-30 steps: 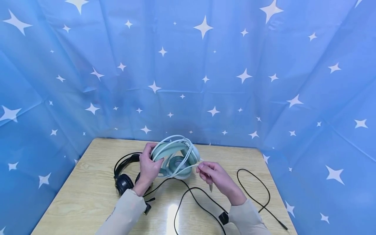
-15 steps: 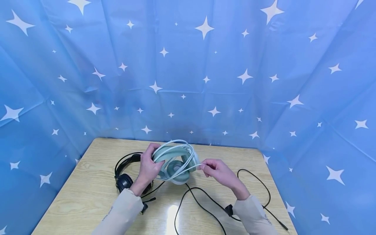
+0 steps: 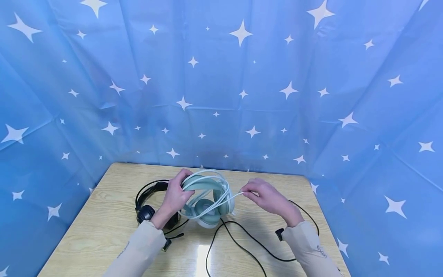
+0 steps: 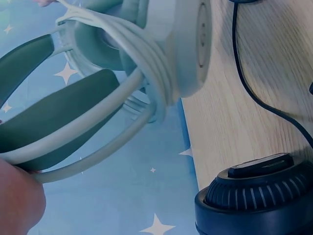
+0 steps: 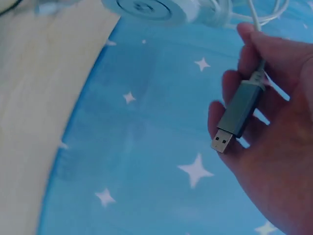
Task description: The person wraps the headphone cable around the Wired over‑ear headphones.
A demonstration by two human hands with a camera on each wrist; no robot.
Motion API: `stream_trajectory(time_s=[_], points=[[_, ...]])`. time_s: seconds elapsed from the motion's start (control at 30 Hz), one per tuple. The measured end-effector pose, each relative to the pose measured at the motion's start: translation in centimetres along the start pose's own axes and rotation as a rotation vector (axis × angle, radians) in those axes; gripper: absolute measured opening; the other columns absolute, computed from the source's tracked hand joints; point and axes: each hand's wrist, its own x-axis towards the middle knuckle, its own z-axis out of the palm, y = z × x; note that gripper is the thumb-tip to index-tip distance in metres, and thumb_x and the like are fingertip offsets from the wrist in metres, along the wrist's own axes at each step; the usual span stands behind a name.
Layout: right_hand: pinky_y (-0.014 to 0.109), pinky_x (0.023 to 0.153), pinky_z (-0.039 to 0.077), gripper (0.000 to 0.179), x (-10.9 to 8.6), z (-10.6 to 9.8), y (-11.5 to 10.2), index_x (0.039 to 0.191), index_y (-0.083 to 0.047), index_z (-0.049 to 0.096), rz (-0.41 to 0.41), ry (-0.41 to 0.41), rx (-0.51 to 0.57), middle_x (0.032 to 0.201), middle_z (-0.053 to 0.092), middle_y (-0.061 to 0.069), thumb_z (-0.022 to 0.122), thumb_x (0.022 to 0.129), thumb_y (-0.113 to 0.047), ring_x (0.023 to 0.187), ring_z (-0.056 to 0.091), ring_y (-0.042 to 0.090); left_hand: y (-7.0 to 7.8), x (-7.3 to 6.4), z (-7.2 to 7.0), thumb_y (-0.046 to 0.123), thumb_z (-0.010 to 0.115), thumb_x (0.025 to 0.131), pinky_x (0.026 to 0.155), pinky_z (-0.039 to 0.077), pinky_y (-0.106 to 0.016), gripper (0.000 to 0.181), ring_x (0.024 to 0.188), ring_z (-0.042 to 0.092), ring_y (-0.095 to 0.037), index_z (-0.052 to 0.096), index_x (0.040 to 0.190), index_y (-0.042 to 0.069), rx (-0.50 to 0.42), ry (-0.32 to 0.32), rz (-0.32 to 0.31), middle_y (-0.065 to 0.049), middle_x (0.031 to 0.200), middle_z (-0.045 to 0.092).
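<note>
My left hand (image 3: 177, 196) grips the headband of a pair of pale green headphones (image 3: 207, 213), raised over the table. White cable is wound in several loops around the headband and earcups, as the left wrist view shows up close on the headphones (image 4: 161, 54). Off to the right, my right hand (image 3: 268, 196) pinches the white cable (image 3: 235, 196) between thumb and fingertips, and the stretch from there to the headphones looks fairly straight. A USB plug (image 5: 241, 110) at the cable's end lies across the fingers of that hand in the right wrist view.
A black headset (image 3: 146, 213) with a microphone lies on the wooden table (image 3: 86, 231), partly behind my left forearm. Its black cable (image 3: 242, 248) loops across the table's front and right side. A blue curtain with white stars (image 3: 221, 84) surrounds the table.
The right hand has moved right and slightly up, drawing the pinched white cable out farther from the headphones. The headphones have come a little lower, with the left hand still gripping the headband.
</note>
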Motion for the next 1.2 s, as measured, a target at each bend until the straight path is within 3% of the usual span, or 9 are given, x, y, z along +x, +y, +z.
stream_trajectory(time_s=[0.2, 0.33, 0.47, 0.57, 0.73, 0.97, 1.2], points=[[0.040, 0.079, 0.050, 0.012, 0.6, -0.6, 0.4, 0.101, -0.014, 0.079, -0.201, 0.151, -0.337, 0.097, 0.066, 0.000, 0.077, 0.091, -0.007, 0.091, 0.058, 0.022, 0.1, 0.2, -0.1, -0.008, 0.067, 0.072, 0.074, 0.044, -0.037, 0.042, 0.078, 0.056, -0.021, 0.063, 0.110, 0.009, 0.011, -0.072, -0.087, -0.003, 0.087, 0.065], [0.037, 0.070, 0.043, 0.010, 1.1, -0.6, 0.7, 0.100, -0.016, 0.079, -0.259, 0.251, -0.448, 0.093, 0.057, 0.002, 0.077, 0.091, -0.012, 0.082, 0.050, 0.023, 0.4, 0.4, 0.0, -0.008, 0.065, 0.075, 0.075, 0.043, -0.037, 0.040, 0.079, 0.055, -0.021, 0.063, 0.111, 0.008, -0.010, -0.117, -0.150, -0.005, 0.089, 0.066], [0.030, 0.063, 0.035, 0.013, 1.7, -0.6, 0.7, 0.103, -0.016, 0.078, -0.304, 0.305, -0.483, 0.083, 0.049, -0.001, 0.077, 0.090, -0.012, 0.072, 0.040, 0.018, 0.6, 0.6, 0.1, -0.008, 0.063, 0.077, 0.073, 0.042, -0.037, 0.037, 0.076, 0.054, -0.021, 0.062, 0.111, 0.008, -0.041, -0.161, -0.174, -0.006, 0.087, 0.066], [0.029, 0.062, 0.036, 0.016, 1.9, -0.5, 0.6, 0.104, -0.015, 0.078, -0.304, 0.304, -0.481, 0.082, 0.052, -0.003, 0.079, 0.089, -0.009, 0.070, 0.043, 0.016, 0.5, 0.6, 0.0, -0.009, 0.061, 0.077, 0.067, 0.042, -0.033, 0.037, 0.069, 0.052, -0.019, 0.062, 0.110, 0.008, -0.081, -0.183, -0.193, -0.004, 0.083, 0.064], [0.035, 0.068, 0.051, 0.018, 1.7, -0.1, 1.0, 0.104, -0.015, 0.079, -0.256, 0.280, -0.446, 0.089, 0.065, -0.003, 0.081, 0.087, -0.009, 0.076, 0.060, 0.017, 0.3, 0.6, -0.3, -0.011, 0.055, 0.077, 0.050, 0.036, -0.025, 0.037, 0.051, 0.042, -0.014, 0.059, 0.111, 0.004, -0.231, -0.207, -0.245, -0.003, 0.073, 0.054], [0.033, 0.074, 0.058, 0.018, 1.7, 0.8, 1.6, 0.107, -0.014, 0.078, -0.233, 0.271, -0.351, 0.098, 0.073, -0.002, 0.078, 0.090, -0.007, 0.084, 0.070, 0.015, 0.3, 0.5, -0.5, -0.013, 0.051, 0.077, 0.047, 0.031, -0.023, 0.038, 0.046, 0.035, -0.011, 0.057, 0.112, -0.001, -0.366, -0.226, -0.258, 0.000, 0.067, 0.047], [0.034, 0.086, 0.058, 0.024, 2.0, 1.5, 1.0, 0.119, -0.013, 0.076, -0.128, 0.109, -0.117, 0.112, 0.076, -0.001, 0.071, 0.096, -0.007, 0.101, 0.072, 0.015, 0.5, 0.3, -0.5, -0.012, 0.048, 0.076, 0.047, 0.029, -0.022, 0.041, 0.046, 0.030, -0.009, 0.054, 0.117, -0.006, -0.479, -0.311, -0.204, 0.007, 0.060, 0.041]])
